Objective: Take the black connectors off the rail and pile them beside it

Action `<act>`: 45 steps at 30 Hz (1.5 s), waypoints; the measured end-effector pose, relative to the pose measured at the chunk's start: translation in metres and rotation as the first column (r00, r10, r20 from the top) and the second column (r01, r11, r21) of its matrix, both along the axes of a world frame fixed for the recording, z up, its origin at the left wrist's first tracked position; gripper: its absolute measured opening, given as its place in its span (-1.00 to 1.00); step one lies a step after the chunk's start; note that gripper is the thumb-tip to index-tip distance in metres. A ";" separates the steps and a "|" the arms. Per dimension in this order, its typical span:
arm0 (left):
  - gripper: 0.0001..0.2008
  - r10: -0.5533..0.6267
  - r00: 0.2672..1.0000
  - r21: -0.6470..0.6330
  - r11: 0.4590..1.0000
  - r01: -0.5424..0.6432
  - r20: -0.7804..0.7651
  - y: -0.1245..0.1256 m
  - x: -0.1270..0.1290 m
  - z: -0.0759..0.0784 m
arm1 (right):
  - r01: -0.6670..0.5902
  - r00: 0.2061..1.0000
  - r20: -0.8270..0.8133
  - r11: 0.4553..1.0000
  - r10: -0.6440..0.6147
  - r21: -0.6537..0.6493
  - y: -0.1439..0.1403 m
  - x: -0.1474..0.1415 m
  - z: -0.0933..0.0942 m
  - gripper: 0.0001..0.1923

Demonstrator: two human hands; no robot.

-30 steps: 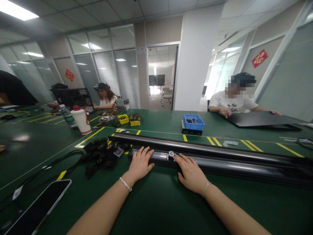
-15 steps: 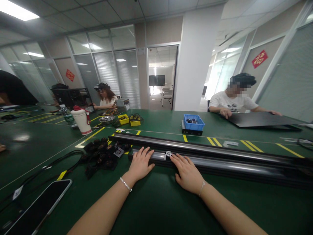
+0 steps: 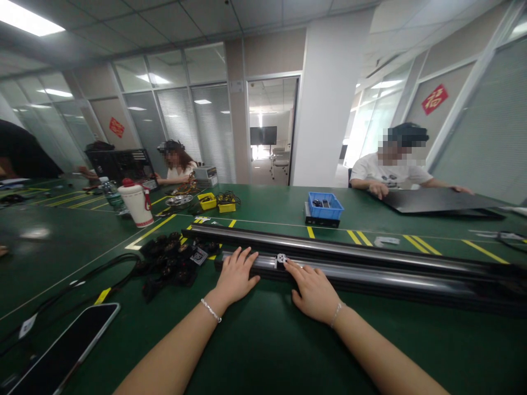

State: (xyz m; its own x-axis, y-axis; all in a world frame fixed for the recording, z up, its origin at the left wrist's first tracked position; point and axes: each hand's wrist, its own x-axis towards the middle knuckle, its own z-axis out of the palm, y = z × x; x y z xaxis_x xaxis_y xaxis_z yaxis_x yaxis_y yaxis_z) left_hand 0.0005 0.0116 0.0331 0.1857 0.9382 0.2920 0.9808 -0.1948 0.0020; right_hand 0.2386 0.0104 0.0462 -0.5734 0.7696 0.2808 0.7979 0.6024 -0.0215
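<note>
- Left hand [image 3: 235, 277], lower centre of the frame: lies flat with fingers spread on the left end of the nearer black rail [image 3: 370, 277], gripping nothing.
- Right hand [image 3: 315, 291], just right of centre: also flat and open, palm on the green table [image 3: 267, 340], its fingertips [image 3: 288, 264] touching a small silver slider piece [image 3: 281, 258] seated in the rail's channel.
- The nearer rail runs from the centre to the right edge of the frame; a second, longer black rail [image 3: 329, 247] lies just behind it, parallel.
- Progress, as a judgement: the slider piece sits in the channel near the rail's left end; whether it needs to travel further cannot be told.
- Left of the rails: a heap of small black parts [image 3: 168, 258] and black cables [image 3: 82, 274].
- Lower left corner: a dark phone [image 3: 66, 351] lying flat.
- Middle distance: a blue bin [image 3: 325, 206], yellow trays [image 3: 216, 202], a white jug [image 3: 135, 204].
- Upper right: another person, with a hand [image 3: 379, 189] on a black panel [image 3: 440, 200]. Upper left: another seated person.
</note>
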 end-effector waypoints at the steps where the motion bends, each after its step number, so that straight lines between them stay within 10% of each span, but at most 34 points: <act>1: -0.38 -0.001 1.000 0.002 1.000 0.001 0.002 0.000 0.000 0.000 | -0.001 1.000 -0.001 1.000 0.001 0.002 0.000 0.000 0.000 -0.33; 45: -0.38 -0.014 1.000 0.033 0.999 0.014 -0.003 0.001 -0.003 -0.003 | -0.023 0.998 0.065 0.999 0.025 -0.039 0.004 -0.009 0.006 -0.30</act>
State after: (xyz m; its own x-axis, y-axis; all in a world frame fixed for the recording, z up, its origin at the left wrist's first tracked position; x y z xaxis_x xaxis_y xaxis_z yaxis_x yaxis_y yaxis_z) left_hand -0.0020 0.0126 0.0296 0.1993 0.9254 0.3222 0.9781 -0.2082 -0.0069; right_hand 0.2298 0.0144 0.0518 -0.6079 0.7650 0.2128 0.7839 0.6209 0.0070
